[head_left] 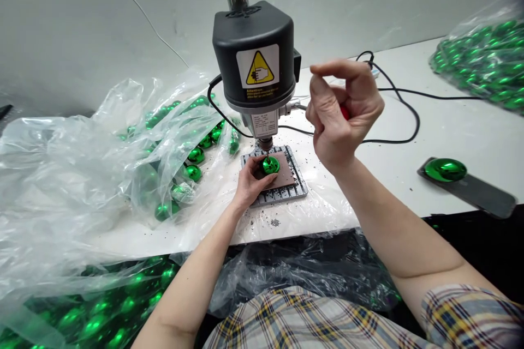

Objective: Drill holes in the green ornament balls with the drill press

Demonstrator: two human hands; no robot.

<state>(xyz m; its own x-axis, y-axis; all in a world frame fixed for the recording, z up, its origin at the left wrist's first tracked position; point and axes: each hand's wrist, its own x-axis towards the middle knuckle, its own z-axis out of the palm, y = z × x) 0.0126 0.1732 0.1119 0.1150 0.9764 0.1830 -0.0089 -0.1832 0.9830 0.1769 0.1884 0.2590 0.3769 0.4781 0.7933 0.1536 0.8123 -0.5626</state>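
My left hand (249, 182) cups a shiny green glass bauble (271, 165) against a brown pad (285, 170). The pad lies on a slotted metal base plate (275, 197). Directly above the bauble, the tip of a small bench drill's bit (266, 148) sits very close to or touching its top, under a black motor head (254, 52). My right hand (339, 114) is raised to the right of the drill, its fingers curled. A small red object (345, 113) shows between them, mostly hidden.
Clear plastic bags (123, 147) full of green baubles spill over the white table's left side, and another (478, 62) sits back right. More baubles lie below the table edge. A green bauble (445, 169) rests on a dark slab (478, 193). Black cable (409, 114) loops behind my right hand.
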